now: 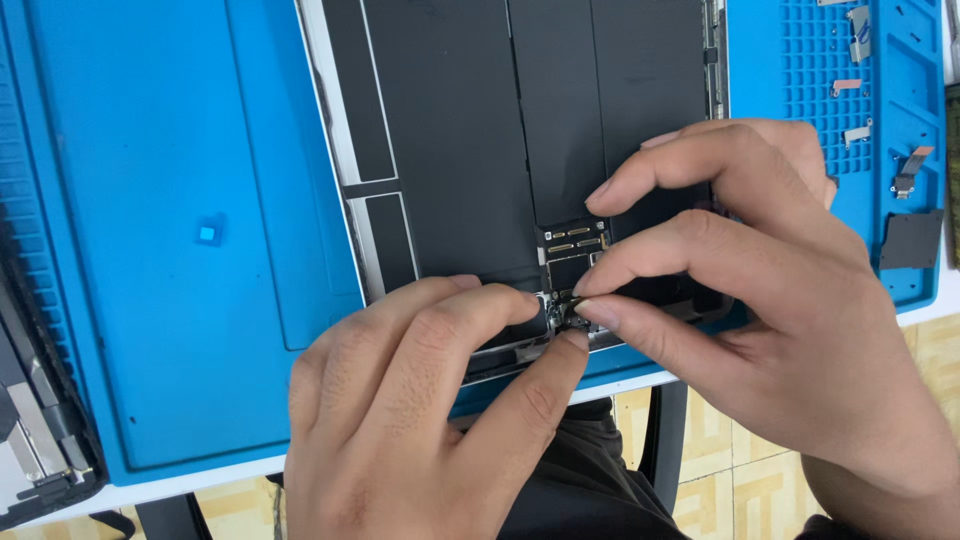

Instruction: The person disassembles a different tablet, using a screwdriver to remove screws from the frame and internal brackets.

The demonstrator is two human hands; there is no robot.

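An opened tablet (450, 150) lies on a blue work mat (170, 200), its black battery cells and a small board with gold connectors (574, 240) exposed. My left hand (420, 420) comes up from the front edge, with its thumb and forefinger pressed against a small metal part (565, 312) at the tablet's near edge. My right hand (760, 290) reaches in from the right and pinches the same small part between thumb and forefinger. Its other fingers arch over the connector board. The part itself is mostly hidden by the fingertips.
A gridded section of the mat (815, 70) at the right holds several small brackets and a flex cable (908, 170), with a dark square plate (910, 240) below them. Another disassembled device (30, 420) lies at the left edge. A small blue square (208, 234) sits on the mat.
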